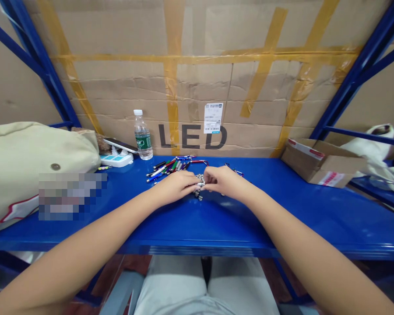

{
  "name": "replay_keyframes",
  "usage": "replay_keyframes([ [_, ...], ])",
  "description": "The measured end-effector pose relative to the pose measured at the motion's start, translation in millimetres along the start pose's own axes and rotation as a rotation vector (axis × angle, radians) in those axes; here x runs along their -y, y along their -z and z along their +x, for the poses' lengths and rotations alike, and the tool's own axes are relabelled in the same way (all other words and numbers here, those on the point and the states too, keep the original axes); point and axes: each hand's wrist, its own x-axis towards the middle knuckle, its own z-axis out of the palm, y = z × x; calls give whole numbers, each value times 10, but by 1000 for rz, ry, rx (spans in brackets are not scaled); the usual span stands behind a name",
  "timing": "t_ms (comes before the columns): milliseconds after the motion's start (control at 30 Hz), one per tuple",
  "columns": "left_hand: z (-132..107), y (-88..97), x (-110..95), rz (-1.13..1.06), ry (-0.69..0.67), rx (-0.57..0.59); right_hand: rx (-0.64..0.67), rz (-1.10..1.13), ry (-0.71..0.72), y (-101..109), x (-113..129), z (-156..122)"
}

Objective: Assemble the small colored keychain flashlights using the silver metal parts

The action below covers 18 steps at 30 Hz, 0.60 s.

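My left hand (180, 186) and my right hand (222, 180) meet over the middle of the blue table (197, 227). Both have their fingers drawn together at a small silver metal piece (201, 184), partly hidden by the fingertips. Around and under it lies a cluster of similar small shiny silver pieces (199, 197), too small to name. Just behind my left hand is a loose pile of slim pen-like rods (166, 168) in blue, green, red and black. A red metal clip (199, 162) lies at the right side of that pile.
A water bottle (143, 138) stands at the back, beside a white power strip (118, 159) with a phone (121, 145) on top. To the left rests a cream bag (36, 153). An opened cardboard box (321, 164) sits at right. Taped cardboard (197, 87) walls the back.
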Motion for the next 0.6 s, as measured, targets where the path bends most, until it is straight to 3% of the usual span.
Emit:
replay_keyframes([
  [200, -22, -9, 46, -103, 31, -17, 88, -274, 48, 47, 118, -2],
  [400, -49, -32, 101, -90, 27, -57, 116, -294, -7, 35, 220, -15],
  [500, -56, -58, 85, 22, -21, -80, 77, -121, -20, 8, 214, -19],
  [600, -56, -84, 57, 265, -103, -148, 153, 350, -158, -17, 145, -13],
])
